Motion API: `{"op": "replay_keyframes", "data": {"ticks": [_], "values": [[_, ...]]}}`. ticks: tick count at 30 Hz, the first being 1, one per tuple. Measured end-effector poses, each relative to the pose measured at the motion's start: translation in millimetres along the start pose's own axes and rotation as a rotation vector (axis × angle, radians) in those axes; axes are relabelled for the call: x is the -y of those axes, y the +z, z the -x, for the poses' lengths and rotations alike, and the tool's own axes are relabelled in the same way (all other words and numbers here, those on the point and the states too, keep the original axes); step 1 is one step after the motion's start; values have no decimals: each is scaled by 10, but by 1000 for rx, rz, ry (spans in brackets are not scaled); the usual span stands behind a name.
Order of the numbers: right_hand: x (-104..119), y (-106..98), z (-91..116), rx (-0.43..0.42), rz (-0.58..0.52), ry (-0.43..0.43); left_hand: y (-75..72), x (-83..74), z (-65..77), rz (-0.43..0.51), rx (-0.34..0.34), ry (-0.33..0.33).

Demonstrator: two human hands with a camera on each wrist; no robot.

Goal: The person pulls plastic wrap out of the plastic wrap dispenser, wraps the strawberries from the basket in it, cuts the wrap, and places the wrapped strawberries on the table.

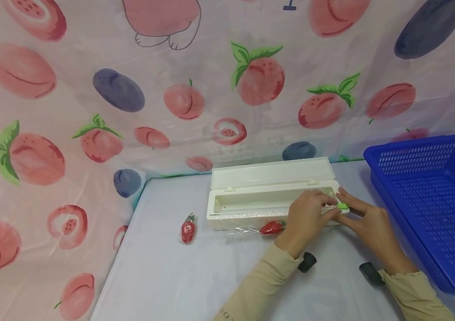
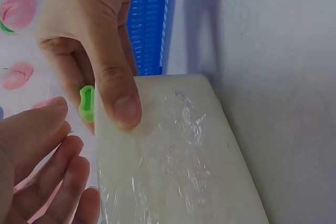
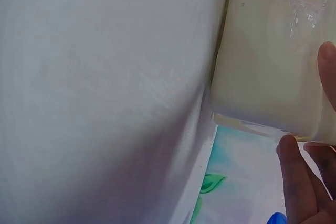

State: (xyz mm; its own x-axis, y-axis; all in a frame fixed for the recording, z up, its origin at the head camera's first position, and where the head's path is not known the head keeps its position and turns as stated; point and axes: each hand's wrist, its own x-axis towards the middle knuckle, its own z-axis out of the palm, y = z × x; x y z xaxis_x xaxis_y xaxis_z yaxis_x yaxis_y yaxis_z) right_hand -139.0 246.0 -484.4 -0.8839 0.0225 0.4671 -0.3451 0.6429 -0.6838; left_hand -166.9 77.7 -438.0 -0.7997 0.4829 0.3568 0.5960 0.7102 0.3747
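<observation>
A long white plastic box [image 1: 247, 220], with its hinged lid [image 1: 271, 174] folded back, lies across the table. Thin clear film [image 2: 181, 156] clings to its front. On the film in front of the box lies a red fruit-like thing [image 1: 271, 228], partly hidden by my left forearm. My right hand [image 1: 372, 225] grips the box's right end, thumb on the front and fingers behind. A small green slider [image 2: 87, 103] sits at the rim beside those fingers. My left hand [image 1: 308, 218] hovers by the slider, fingers loosely bent and, in the left wrist view, apart from it.
A second small red fruit-like thing [image 1: 188, 230], wrapped in film, lies left of the box. A blue plastic basket [image 1: 396, 209] stands at the right, close to my right arm. Behind the table hangs a fruit-patterned cloth [image 1: 259, 125].
</observation>
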Motion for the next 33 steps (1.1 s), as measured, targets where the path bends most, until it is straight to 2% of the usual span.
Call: {"op": "replay_keyframes", "data": {"ticks": [11, 20, 33], "values": [[9, -5, -1, -9, 25, 19, 118, -74, -95, -165, -25, 47], [10, -1, 3, -13, -30, 3, 184, -93, -110, -273, -65, 65], [25, -5, -2, -26, 12, -73, 73, -80, -114, -280, -13, 46]]}}
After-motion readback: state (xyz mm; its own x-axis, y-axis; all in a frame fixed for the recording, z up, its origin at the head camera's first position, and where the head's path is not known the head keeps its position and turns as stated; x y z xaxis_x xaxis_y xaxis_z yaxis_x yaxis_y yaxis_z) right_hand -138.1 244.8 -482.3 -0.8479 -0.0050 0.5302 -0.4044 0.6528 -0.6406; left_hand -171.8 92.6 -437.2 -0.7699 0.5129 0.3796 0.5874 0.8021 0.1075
